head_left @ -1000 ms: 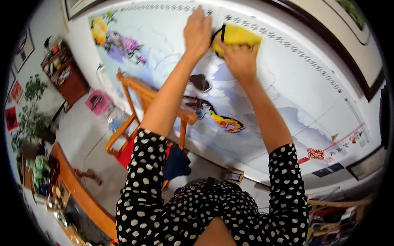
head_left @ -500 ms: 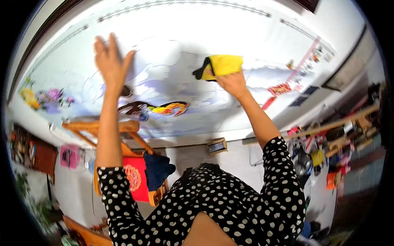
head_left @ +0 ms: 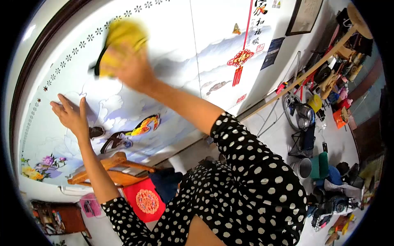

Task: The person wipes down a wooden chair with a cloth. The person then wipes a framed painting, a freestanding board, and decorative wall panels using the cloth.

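Observation:
Against the decorated white wall [head_left: 174, 28], printed with clouds, flowers and mountains, my right hand [head_left: 137, 69] presses a yellow cloth [head_left: 128, 35] with a black edge. Motion blurs both the hand and the cloth, high on the left part of the wall. My left hand [head_left: 72, 117] lies on the wall lower and further left, fingers spread and nothing in it. Below that hand is a dark, orange and yellow printed figure [head_left: 143, 127]. A row of small flower marks runs above the cloth.
A wooden chair [head_left: 117, 162] with a red cushion [head_left: 139, 201] and dark blue cloth [head_left: 165, 184] stands under my left arm. To the right are a long wooden pole [head_left: 305, 76], a metal bucket [head_left: 303, 168], a green container [head_left: 319, 165] and piled household goods.
My right hand has swept the yellow cloth left and upward across the wall. My view has turned and tilted. My left hand stays spread on the wall.

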Demonstrator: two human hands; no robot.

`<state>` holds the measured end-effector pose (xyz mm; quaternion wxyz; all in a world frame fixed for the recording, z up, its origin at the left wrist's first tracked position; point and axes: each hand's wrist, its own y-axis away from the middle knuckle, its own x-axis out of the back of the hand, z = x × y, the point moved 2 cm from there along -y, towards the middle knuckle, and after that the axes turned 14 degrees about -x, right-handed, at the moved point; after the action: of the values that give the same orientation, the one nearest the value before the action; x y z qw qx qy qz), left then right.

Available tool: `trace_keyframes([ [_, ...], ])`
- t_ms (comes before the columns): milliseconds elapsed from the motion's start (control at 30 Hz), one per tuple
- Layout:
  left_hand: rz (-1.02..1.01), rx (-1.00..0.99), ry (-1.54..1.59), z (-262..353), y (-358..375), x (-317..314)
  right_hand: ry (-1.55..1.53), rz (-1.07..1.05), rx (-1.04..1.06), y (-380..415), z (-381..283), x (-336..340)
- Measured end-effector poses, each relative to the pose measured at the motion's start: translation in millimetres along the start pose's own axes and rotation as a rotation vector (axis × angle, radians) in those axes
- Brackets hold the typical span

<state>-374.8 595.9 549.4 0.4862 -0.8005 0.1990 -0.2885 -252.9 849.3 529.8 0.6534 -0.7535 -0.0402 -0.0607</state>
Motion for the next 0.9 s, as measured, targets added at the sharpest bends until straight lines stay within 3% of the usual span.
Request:
trace_keyframes([
  [33, -0.014, 0.009, 0.000, 1, 1, 3, -0.040, -0.024, 0.136, 27, -20, -8],
  [100, -0.036, 0.028, 0.001, 2, -1, 6, 0.027, -0.299, 0.339, 89, -33, -15],
  [167, -0.111, 0.059, -0.036, -3, 3, 6, -0.007, -0.480, 0.370, 181, -20, -25],
  [200, -0.173, 0.076, -0.054, -3, 4, 10, 0.002, -0.678, 0.448, 212, -6, -9],
  [233, -0.235, 0.094, -0.073, -4, 5, 15, 0.167, -0.718, 0.532, 272, 17, -19],
  [267, -0.248, 0.090, -0.049, -5, 5, 19, 0.183, -1.003, 0.488, 308, 43, -13],
  [333, -0.278, 0.051, -0.002, -9, 6, 26, 0.319, -1.261, 0.439, 337, 98, 12],
  [367, -0.289, 0.032, 0.020, -12, 5, 29, 0.394, -1.064, 0.535, 335, 119, 28],
  [433, -0.260, -0.035, 0.070, -14, 2, 33, 0.042, -1.095, -0.162, 292, 151, 51],
  [500, -0.239, -0.072, 0.090, -11, 1, 32, 0.125, -0.884, -0.122, 246, 171, 59],
  [567, -0.204, -0.091, 0.065, -6, -1, 30, 0.348, -0.830, 0.061, 154, 159, 80],
  [633, -0.168, -0.097, 0.045, -3, 1, 26, 0.430, -0.451, -0.088, 104, 150, 75],
  [700, -0.170, -0.097, 0.034, -3, 2, 24, 0.122, -0.070, -0.207, 47, 130, 68],
  [767, -0.171, -0.091, 0.051, -2, 0, 25, 0.274, -0.008, -0.256, 17, 96, 64],
  [833, -0.192, -0.073, 0.038, -3, 2, 25, 0.110, 0.023, -0.218, 38, 76, 37],
  [900, -0.185, -0.070, 0.029, -6, 2, 22, 0.071, -0.099, -0.046, 84, 46, 10],
])
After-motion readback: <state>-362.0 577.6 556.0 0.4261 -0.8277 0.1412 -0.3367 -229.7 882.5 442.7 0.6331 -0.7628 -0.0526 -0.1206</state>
